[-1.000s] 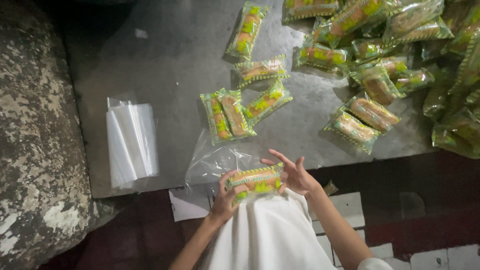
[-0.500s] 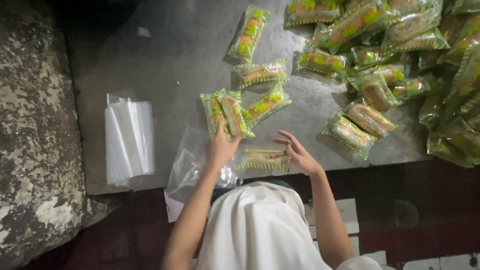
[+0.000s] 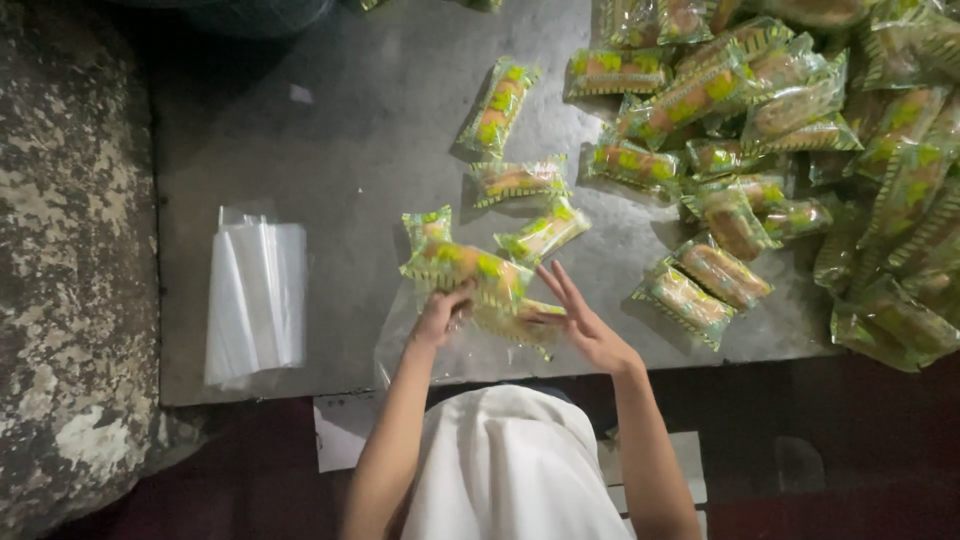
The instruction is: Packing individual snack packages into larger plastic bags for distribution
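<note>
My left hand is closed on a green-and-yellow snack packet, which it holds just above the grey table near the table's near edge. My right hand is open with its fingers spread, fingertips touching a second packet that lies on a clear plastic bag just right of the held one. A stack of clear bags lies to the left, and a pile of packets fills the far right.
</note>
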